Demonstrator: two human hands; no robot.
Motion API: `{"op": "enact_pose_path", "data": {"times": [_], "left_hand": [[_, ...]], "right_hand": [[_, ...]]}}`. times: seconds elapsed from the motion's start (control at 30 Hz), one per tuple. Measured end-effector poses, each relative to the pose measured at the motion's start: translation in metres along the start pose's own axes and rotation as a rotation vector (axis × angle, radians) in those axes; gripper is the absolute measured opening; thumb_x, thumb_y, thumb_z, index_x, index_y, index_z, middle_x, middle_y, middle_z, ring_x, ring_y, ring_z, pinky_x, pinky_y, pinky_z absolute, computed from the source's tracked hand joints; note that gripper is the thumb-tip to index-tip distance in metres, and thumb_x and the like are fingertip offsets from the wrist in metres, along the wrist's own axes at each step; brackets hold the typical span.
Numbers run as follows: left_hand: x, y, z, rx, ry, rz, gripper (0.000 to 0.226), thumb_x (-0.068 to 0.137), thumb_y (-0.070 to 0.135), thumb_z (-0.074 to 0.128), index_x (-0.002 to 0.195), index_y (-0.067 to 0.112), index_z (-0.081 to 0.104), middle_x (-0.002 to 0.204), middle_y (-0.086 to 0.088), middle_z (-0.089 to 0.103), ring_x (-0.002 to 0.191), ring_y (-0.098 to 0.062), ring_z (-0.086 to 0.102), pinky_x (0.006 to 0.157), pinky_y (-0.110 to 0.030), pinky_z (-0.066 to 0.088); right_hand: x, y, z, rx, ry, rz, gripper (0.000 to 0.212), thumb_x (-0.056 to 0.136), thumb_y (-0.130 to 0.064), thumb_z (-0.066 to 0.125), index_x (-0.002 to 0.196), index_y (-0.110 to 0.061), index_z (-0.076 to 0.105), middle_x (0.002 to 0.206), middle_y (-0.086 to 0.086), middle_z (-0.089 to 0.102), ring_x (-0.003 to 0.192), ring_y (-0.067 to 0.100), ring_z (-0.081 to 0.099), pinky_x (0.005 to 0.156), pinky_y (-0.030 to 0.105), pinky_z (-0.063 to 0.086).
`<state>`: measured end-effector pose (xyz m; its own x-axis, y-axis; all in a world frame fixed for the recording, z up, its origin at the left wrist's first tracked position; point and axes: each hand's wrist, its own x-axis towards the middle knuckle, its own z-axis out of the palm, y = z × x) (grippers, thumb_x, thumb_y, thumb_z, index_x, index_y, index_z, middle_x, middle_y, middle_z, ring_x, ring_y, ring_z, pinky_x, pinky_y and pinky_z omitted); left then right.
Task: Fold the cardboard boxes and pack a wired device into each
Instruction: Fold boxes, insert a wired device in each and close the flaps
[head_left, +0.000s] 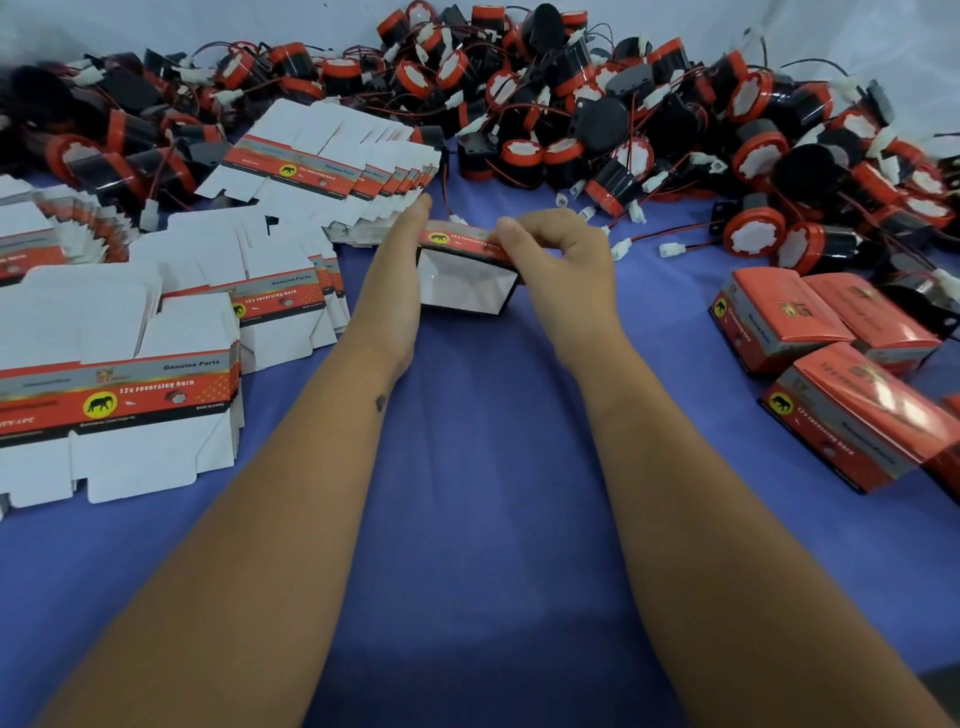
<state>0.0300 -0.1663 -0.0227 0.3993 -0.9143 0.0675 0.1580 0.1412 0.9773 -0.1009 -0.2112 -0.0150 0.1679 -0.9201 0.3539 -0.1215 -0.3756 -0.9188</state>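
A half-formed red and grey cardboard box (465, 280) sits between my hands on the blue cloth, its open white inside facing me. My left hand (397, 260) lies flat against the box's left side with fingers straight. My right hand (558, 249) pinches the box's upper right edge with curled fingers. A big heap of red and black wired devices (597, 104) with white plugs fills the far side of the table.
Stacks of flat unfolded boxes (130, 374) lie at the left and far left (332, 161). Three closed, finished boxes (841, 364) rest at the right. Loose wires and plugs (670, 249) trail just beyond my right hand. Blue cloth (493, 493) stretches towards me.
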Motion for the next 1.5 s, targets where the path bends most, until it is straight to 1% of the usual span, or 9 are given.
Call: {"op": "enact_pose_path", "data": {"times": [0.1, 0.23, 0.47, 0.6, 0.8, 0.97, 1.17, 1.4, 1.5], "left_hand": [[0.0, -0.002, 0.0, 0.191, -0.01, -0.006, 0.073, 0.084, 0.056, 0.046, 0.152, 0.031, 0.036, 0.154, 0.009, 0.04, 0.14, -0.009, 0.038, 0.119, -0.039, 0.029], [0.002, 0.001, 0.0, 0.272, 0.036, -0.062, 0.096, 0.074, 0.059, 0.049, 0.158, 0.036, 0.009, 0.161, 0.012, 0.024, 0.138, -0.004, 0.027, 0.114, -0.033, 0.026], [0.0, 0.004, -0.012, 0.204, 0.123, 0.012, 0.096, 0.071, 0.047, 0.067, 0.156, 0.028, 0.026, 0.152, -0.002, 0.041, 0.138, -0.018, 0.043, 0.113, -0.047, 0.039], [0.0, 0.002, -0.01, 0.071, 0.012, 0.083, 0.099, 0.071, 0.02, 0.077, 0.154, 0.011, 0.024, 0.145, -0.017, 0.049, 0.134, -0.027, 0.05, 0.11, -0.047, 0.044], [-0.005, -0.004, -0.005, 0.402, -0.003, 0.243, 0.1, 0.065, 0.015, 0.093, 0.144, 0.014, 0.032, 0.131, 0.004, 0.057, 0.118, -0.007, 0.058, 0.094, -0.026, 0.053], [-0.007, 0.0, -0.004, 0.547, 0.017, 0.392, 0.071, 0.067, 0.027, 0.091, 0.123, 0.023, 0.049, 0.109, 0.023, 0.057, 0.1, 0.014, 0.055, 0.079, -0.007, 0.047], [-0.011, 0.0, -0.004, 0.499, 0.004, 0.447, 0.065, 0.069, 0.023, 0.086, 0.119, 0.028, 0.046, 0.107, 0.025, 0.056, 0.097, 0.018, 0.054, 0.078, -0.007, 0.047], [-0.007, -0.001, -0.002, 0.478, 0.046, 0.457, 0.074, 0.071, 0.004, 0.084, 0.127, 0.026, 0.04, 0.123, 0.013, 0.053, 0.106, 0.015, 0.052, 0.084, -0.011, 0.046], [-0.006, -0.002, 0.0, 0.521, 0.058, 0.418, 0.078, 0.07, 0.018, 0.089, 0.127, 0.031, 0.038, 0.121, 0.021, 0.053, 0.106, 0.015, 0.052, 0.082, -0.008, 0.046]], "right_hand": [[0.0, 0.001, 0.0, -0.039, -0.074, -0.016, 0.013, 0.087, -0.017, 0.07, 0.098, -0.023, 0.069, 0.107, -0.001, 0.063, 0.099, 0.01, 0.06, 0.086, 0.013, 0.045], [0.003, 0.004, -0.002, -0.06, -0.066, 0.062, 0.038, 0.087, -0.029, 0.072, 0.124, -0.023, 0.061, 0.122, -0.005, 0.058, 0.095, 0.002, 0.057, 0.08, 0.011, 0.045], [0.002, 0.003, 0.0, -0.036, -0.114, 0.125, 0.042, 0.089, -0.038, 0.069, 0.126, -0.022, 0.061, 0.124, 0.003, 0.057, 0.096, 0.008, 0.059, 0.09, 0.027, 0.052], [0.002, 0.002, -0.003, 0.159, -0.197, 0.189, 0.021, 0.092, -0.013, 0.065, 0.112, -0.018, 0.063, 0.116, 0.013, 0.062, 0.106, 0.028, 0.063, 0.096, 0.045, 0.052], [0.0, -0.002, -0.003, 0.32, -0.086, 0.061, 0.028, 0.078, 0.01, 0.047, 0.076, -0.012, 0.065, 0.104, 0.008, 0.063, 0.097, 0.024, 0.059, 0.074, 0.03, 0.049], [0.0, -0.007, -0.01, 0.422, 0.036, 0.087, 0.027, 0.074, 0.005, 0.041, 0.085, -0.011, 0.059, 0.09, 0.008, 0.062, 0.077, 0.022, 0.053, 0.075, 0.043, 0.054], [0.004, -0.007, -0.011, 0.442, 0.043, 0.219, 0.022, 0.087, 0.001, 0.044, 0.092, -0.009, 0.064, 0.089, 0.011, 0.068, 0.087, 0.025, 0.065, 0.088, 0.05, 0.055], [0.003, -0.005, -0.004, 0.366, -0.061, 0.223, 0.016, 0.096, -0.023, 0.051, 0.105, -0.02, 0.064, 0.109, 0.002, 0.065, 0.099, 0.013, 0.061, 0.092, 0.037, 0.051], [-0.004, -0.002, -0.001, 0.142, 0.109, 0.002, 0.021, 0.089, -0.024, 0.059, 0.108, -0.025, 0.051, 0.111, 0.002, 0.056, 0.09, -0.001, 0.054, 0.078, 0.018, 0.048]]}}
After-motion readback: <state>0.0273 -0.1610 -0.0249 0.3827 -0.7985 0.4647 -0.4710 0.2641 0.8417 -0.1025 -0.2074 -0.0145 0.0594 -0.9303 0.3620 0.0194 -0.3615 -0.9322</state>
